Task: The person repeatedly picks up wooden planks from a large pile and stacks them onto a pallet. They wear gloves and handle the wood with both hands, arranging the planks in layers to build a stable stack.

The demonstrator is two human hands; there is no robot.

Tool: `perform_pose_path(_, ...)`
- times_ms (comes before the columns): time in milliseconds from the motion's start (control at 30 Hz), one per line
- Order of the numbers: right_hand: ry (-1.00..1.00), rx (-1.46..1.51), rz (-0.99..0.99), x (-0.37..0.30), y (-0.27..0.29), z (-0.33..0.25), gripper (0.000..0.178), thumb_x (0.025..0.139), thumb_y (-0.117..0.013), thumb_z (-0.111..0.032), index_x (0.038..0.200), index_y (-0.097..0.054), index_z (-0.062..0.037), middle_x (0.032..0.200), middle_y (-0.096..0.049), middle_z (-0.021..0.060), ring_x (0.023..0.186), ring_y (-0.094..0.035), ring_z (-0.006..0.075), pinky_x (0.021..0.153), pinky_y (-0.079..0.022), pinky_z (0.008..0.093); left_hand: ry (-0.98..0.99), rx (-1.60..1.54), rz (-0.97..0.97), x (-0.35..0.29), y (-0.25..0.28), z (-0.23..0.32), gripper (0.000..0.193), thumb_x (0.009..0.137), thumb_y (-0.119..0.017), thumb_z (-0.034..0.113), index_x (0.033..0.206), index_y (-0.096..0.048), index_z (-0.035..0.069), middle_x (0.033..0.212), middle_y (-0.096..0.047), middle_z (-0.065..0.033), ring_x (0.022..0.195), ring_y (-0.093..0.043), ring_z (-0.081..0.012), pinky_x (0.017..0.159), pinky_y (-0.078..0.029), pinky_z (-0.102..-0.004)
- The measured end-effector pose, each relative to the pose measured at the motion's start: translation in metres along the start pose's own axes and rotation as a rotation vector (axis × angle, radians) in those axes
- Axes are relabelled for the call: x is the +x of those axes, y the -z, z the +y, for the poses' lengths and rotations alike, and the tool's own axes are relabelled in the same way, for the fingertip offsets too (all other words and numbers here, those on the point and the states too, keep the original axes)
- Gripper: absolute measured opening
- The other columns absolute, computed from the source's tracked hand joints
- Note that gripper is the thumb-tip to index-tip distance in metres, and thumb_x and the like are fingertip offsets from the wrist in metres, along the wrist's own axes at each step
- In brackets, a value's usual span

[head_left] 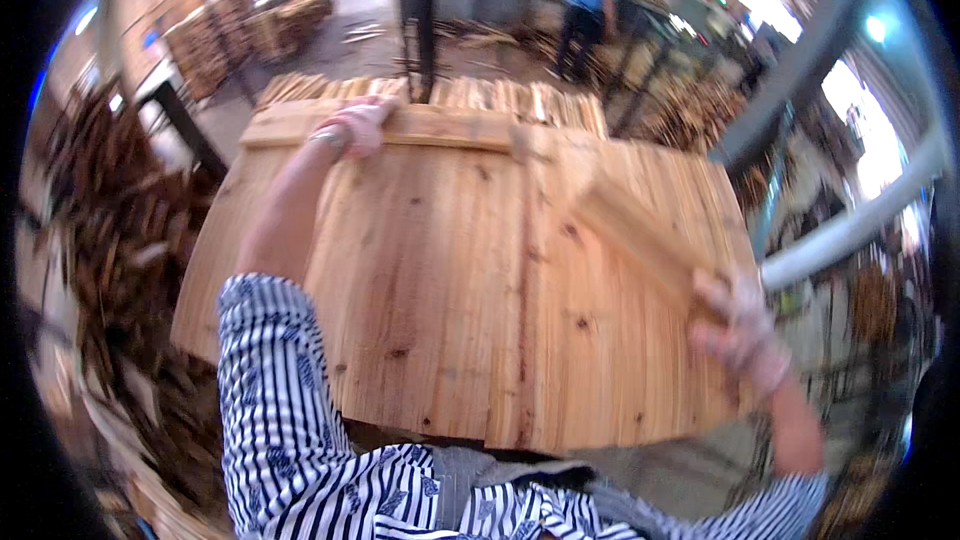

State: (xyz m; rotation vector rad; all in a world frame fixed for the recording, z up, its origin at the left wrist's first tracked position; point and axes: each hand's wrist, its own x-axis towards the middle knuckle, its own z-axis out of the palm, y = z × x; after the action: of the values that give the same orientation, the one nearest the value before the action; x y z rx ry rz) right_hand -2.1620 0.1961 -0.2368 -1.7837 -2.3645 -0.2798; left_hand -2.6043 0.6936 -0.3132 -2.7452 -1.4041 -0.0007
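Wide planed wooden boards (440, 290) with dark knots lie side by side before me as a broad flat surface. Along their far left edge runs a narrow wooden strip (450, 128). My left hand (355, 128), in a pale glove, is closed over this strip, its fingertips partly hidden. Over the right-hand boards, my right hand (740, 335), also gloved, grips one end of a short wooden slat (640, 240). The slat slants up to the left and is smeared by motion; whether it touches the boards I cannot tell.
Upright wood pieces (520, 98) line up behind the far edge. Scrap wood (130, 220) is heaped at the left. Grey metal pipes (850, 225) stand close on the right. A person in a blue shirt (588, 0) is farther back, near stacked wood (205, 50) and machinery.
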Motion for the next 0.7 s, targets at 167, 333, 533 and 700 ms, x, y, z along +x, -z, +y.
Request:
perform_pose_path(167,-0.171,-0.04,-0.169,0.117,0.004,0.054,0.065,0.076,-0.075,-0.034,0.139,-0.061,-0.024,0.139,-0.053,0.022,0.128,-0.05,0.0415,0.111,-0.04,0.0468,0.118,-0.06,-0.105,-0.02,0.034,0.018,0.08,0.076,-0.057,0.004,0.152,-0.037,0.016,0.16,-0.034,-0.0135,0.151,-0.027,-0.0323,0.123,-0.024,-0.0438)
perform_pose_path(333,-0.254,0.004,-0.494,0.214,-0.038,0.087,0.07,0.074,-0.075,-0.034,0.141,-0.059,-0.0253,0.143,-0.051,0.0182,0.133,-0.048,0.0392,0.111,-0.041,0.0452,0.147,-0.035,-0.165,-0.02,0.046,0.03,0.079,0.078,-0.059,0.008,0.153,-0.035,0.016,0.161,-0.033,-0.0124,0.153,-0.023,-0.0304,0.123,-0.023,-0.0442)
perform_pose_path(533,-0.092,-0.001,-0.488,0.231,-0.067,0.091,0.069,0.08,-0.067,-0.02,0.147,-0.048,-0.0207,0.147,-0.045,0.0216,0.132,-0.05,0.0387,0.109,-0.045,0.0439,0.18,-0.152,0.031,0.0,-0.004,0.014,0.056,0.088,-0.058,0.02,0.144,-0.047,0.02,0.145,-0.049,-0.0148,0.133,-0.05,-0.0338,0.106,-0.043,-0.0508)
perform_pose_path(700,0.057,0.362,-0.456,0.235,-0.067,0.123,0.08,0.07,-0.068,-0.005,0.146,-0.046,-0.0016,0.144,-0.047,0.0193,0.133,-0.049,0.0351,0.111,-0.042,0.0338,0.532,0.024,0.81,0.003,-0.056,0.024,0.046,0.099,-0.046,0.029,0.143,-0.049,0.016,0.146,-0.048,-0.0207,0.131,-0.049,-0.0435,0.103,-0.037,-0.0639)
